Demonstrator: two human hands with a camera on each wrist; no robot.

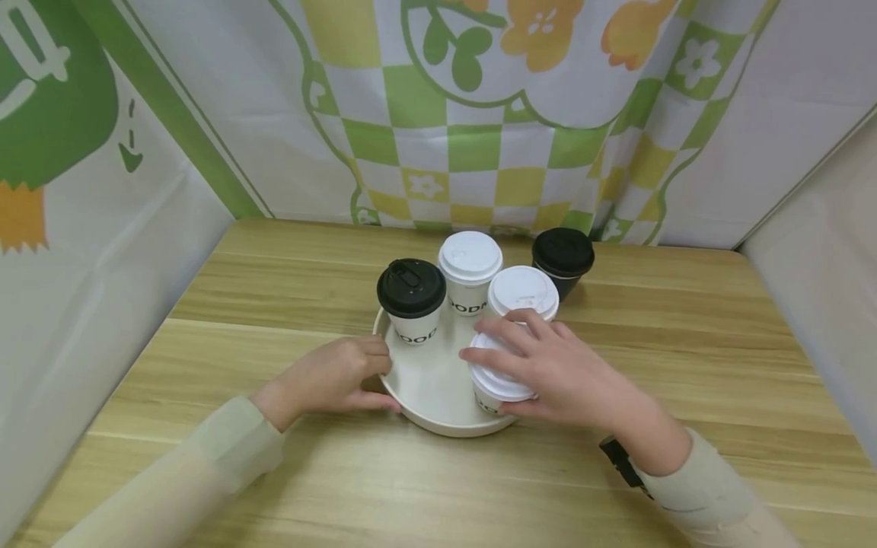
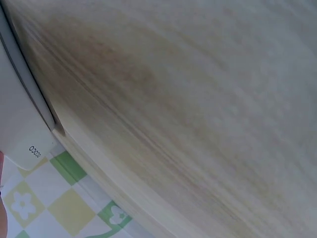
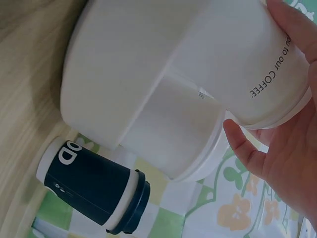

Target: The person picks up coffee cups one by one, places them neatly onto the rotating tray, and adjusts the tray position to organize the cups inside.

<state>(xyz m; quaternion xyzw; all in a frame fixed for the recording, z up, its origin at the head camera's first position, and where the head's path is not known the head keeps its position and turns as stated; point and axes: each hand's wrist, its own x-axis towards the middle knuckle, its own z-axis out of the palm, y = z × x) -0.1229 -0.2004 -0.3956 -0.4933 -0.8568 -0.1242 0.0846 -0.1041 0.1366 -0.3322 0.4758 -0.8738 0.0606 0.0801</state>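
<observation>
A round cream tray point(image 1: 438, 396) with a raised rim lies on the wooden table. My left hand point(image 1: 346, 373) grips its left rim, fingers curled over the edge and thumb lower down. My right hand point(image 1: 548, 365) holds a white-lidded paper coffee cup point(image 1: 489, 396) at the tray's front right, fingers spread round the lid. Behind it stands another white-lidded cup point(image 1: 524, 289), partly covered by that hand. Farther back on the tray are a third white-lidded cup point(image 1: 470, 262) and a white cup with a black lid point(image 1: 411, 293).
A black paper cup point(image 3: 91, 181) with a black lid stands on the table just beyond the tray's right side. Wood-grain tabletop point(image 1: 274, 304) surrounds the tray. A green and yellow checked curtain point(image 1: 473, 152) hangs along the back edge, with pale fabric walls at both sides.
</observation>
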